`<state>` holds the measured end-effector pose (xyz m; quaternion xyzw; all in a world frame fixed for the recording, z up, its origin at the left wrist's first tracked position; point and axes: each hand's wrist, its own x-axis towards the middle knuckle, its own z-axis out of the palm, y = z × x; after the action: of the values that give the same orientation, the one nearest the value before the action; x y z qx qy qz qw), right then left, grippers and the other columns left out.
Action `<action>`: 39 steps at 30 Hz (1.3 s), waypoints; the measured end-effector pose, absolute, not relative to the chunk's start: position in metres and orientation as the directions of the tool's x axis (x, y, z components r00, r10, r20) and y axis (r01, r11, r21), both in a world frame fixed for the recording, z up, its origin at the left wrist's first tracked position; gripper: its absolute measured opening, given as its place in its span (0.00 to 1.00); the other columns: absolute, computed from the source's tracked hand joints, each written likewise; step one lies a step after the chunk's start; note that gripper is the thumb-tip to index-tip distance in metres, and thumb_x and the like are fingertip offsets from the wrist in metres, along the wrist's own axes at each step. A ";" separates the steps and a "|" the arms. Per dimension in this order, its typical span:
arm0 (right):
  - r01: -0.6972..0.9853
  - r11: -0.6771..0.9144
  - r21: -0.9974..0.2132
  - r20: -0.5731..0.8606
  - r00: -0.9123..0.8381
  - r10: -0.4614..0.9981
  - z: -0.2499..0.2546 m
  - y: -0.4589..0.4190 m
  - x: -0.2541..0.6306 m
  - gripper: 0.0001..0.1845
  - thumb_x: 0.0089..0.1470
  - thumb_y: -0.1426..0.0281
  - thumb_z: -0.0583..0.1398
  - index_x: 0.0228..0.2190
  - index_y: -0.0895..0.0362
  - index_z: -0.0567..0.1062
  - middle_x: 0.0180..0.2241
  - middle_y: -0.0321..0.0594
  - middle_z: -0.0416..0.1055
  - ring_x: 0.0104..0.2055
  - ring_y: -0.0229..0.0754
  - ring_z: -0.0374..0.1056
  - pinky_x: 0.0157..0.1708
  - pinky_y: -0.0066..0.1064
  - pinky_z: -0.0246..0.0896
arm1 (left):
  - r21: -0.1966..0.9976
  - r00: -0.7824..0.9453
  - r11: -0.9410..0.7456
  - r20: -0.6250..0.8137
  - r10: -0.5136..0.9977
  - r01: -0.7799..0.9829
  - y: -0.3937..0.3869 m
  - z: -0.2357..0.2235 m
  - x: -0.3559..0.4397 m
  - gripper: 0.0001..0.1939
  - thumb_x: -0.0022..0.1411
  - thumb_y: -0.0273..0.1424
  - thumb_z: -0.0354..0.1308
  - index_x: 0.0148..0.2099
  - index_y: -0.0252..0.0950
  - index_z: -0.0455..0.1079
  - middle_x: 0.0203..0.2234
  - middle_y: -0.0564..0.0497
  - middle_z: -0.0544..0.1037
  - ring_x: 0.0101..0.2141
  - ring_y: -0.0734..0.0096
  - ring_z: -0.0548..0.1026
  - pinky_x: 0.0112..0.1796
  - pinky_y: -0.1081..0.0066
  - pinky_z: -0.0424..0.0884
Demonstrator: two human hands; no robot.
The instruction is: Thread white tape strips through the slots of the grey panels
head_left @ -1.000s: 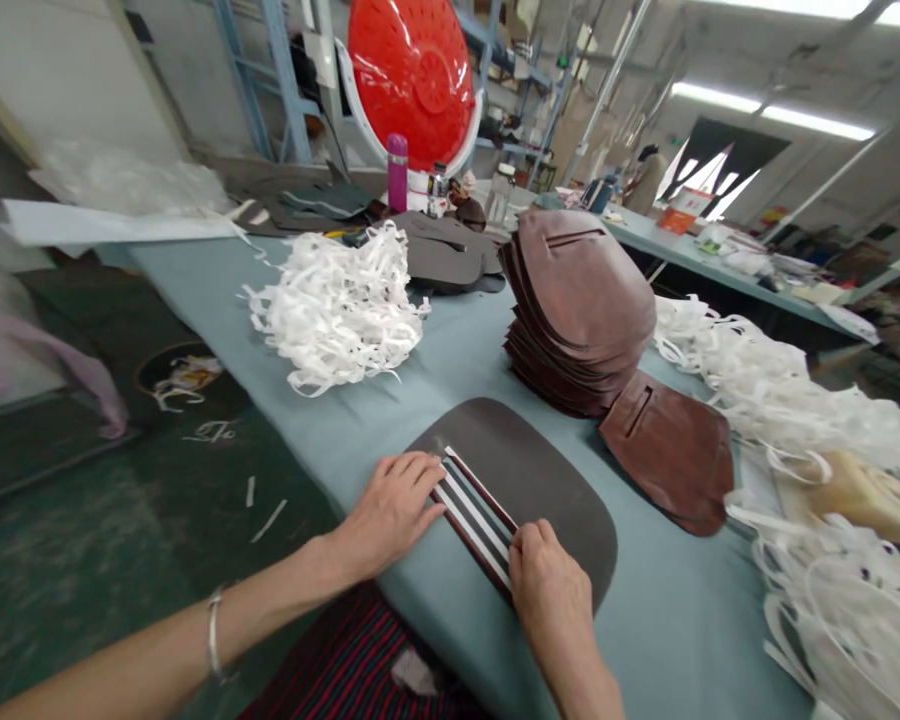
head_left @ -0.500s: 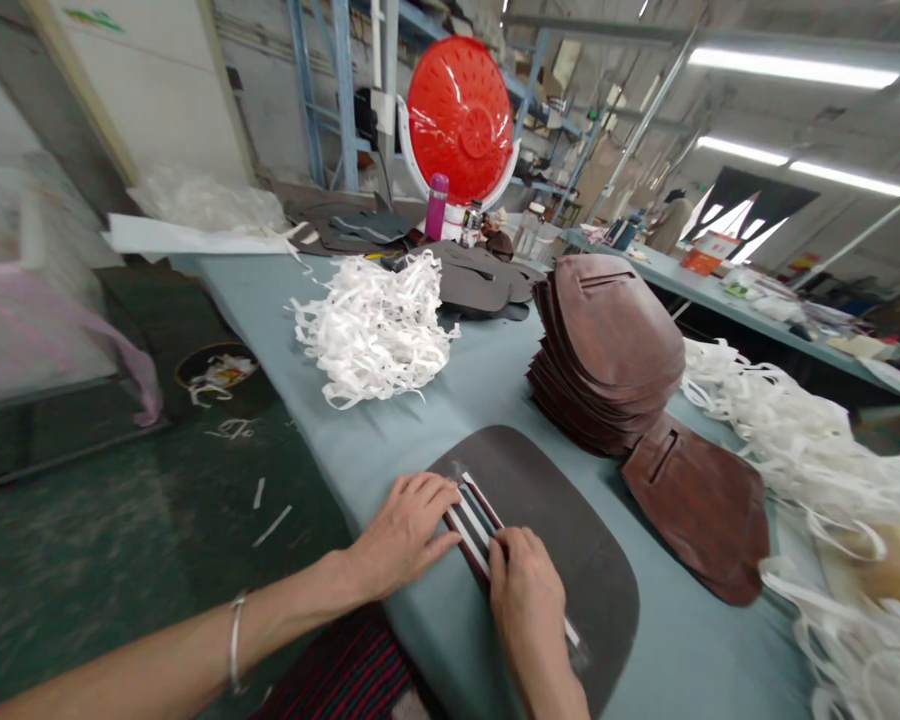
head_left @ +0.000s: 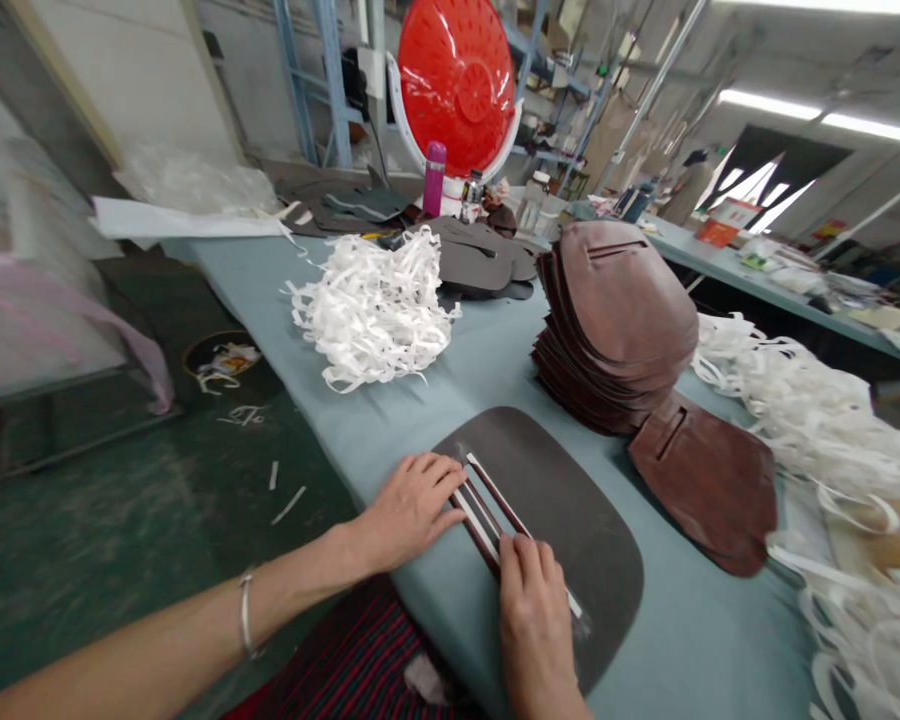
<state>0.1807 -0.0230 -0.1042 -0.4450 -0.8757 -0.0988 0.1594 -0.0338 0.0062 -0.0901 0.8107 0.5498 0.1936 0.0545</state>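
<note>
Left hand (head_left: 409, 510): fingers wide, flat against the white-and-brown strips (head_left: 482, 515)
Right hand (head_left: 532, 620): fingers narrow, pressed on those strips
Dark leather panel (head_left: 581, 530): under the strips, at the near edge of the surface (head_left: 390, 440)

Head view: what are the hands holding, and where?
White and dark strips on a dark panel: left hand presses their upper end, right hand lies across their lower part; a firm grip cannot be told.
</note>
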 end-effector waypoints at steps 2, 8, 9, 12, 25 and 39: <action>0.794 0.605 0.055 0.363 -0.581 0.729 -0.106 -0.042 0.213 0.20 0.57 0.80 0.47 0.47 0.61 0.70 0.41 0.52 0.69 0.41 0.50 0.62 0.35 0.41 0.63 | 0.277 0.337 -0.399 0.248 0.908 0.874 0.006 -0.091 -0.034 0.20 0.65 0.39 0.50 0.56 0.37 0.62 0.49 0.44 0.70 0.48 0.60 0.66 0.48 0.59 0.62; 0.803 0.592 -0.064 0.283 -0.555 0.782 -0.100 -0.078 0.254 0.19 0.59 0.78 0.47 0.49 0.62 0.68 0.43 0.52 0.67 0.44 0.49 0.61 0.42 0.44 0.62 | 0.225 0.372 -0.428 0.250 0.894 0.875 0.005 -0.096 -0.032 0.21 0.65 0.39 0.50 0.56 0.37 0.63 0.50 0.43 0.70 0.49 0.58 0.66 0.47 0.59 0.63; 0.810 0.579 -0.090 0.279 -0.537 0.796 -0.098 -0.079 0.253 0.18 0.59 0.78 0.47 0.49 0.63 0.69 0.43 0.52 0.67 0.44 0.49 0.61 0.42 0.44 0.62 | 0.219 0.374 -0.430 0.253 0.892 0.876 0.006 -0.097 -0.032 0.20 0.65 0.39 0.50 0.56 0.37 0.64 0.49 0.43 0.70 0.49 0.58 0.66 0.46 0.58 0.63; 0.830 0.535 -0.159 0.281 -0.482 0.830 -0.094 -0.079 0.251 0.16 0.60 0.77 0.48 0.46 0.62 0.70 0.41 0.50 0.67 0.44 0.47 0.61 0.42 0.42 0.62 | 0.208 0.380 -0.438 0.268 0.885 0.874 0.008 -0.099 -0.034 0.19 0.64 0.38 0.51 0.55 0.37 0.65 0.49 0.42 0.71 0.47 0.57 0.68 0.45 0.57 0.65; 0.901 0.433 0.016 0.402 -0.402 0.823 -0.110 -0.067 0.208 0.14 0.59 0.73 0.52 0.45 0.64 0.70 0.36 0.50 0.70 0.39 0.51 0.64 0.38 0.44 0.59 | 0.124 0.591 -0.631 0.249 0.767 0.766 -0.020 -0.098 0.007 0.27 0.66 0.37 0.47 0.64 0.33 0.53 0.60 0.43 0.62 0.61 0.60 0.56 0.59 0.56 0.53; 0.868 0.493 -0.052 0.285 -0.460 0.841 -0.093 -0.074 0.222 0.33 0.57 0.60 0.55 0.59 0.65 0.59 0.60 0.51 0.57 0.62 0.52 0.52 0.56 0.45 0.52 | 0.080 0.635 -0.664 0.225 0.739 0.744 0.003 -0.099 0.003 0.32 0.65 0.43 0.47 0.66 0.35 0.47 0.63 0.43 0.56 0.62 0.59 0.54 0.60 0.55 0.49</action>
<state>0.2224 -0.0744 -0.0927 -0.5009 -0.8531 -0.0504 0.1373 0.0027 0.0029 -0.0995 0.9041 0.4100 0.1200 -0.0103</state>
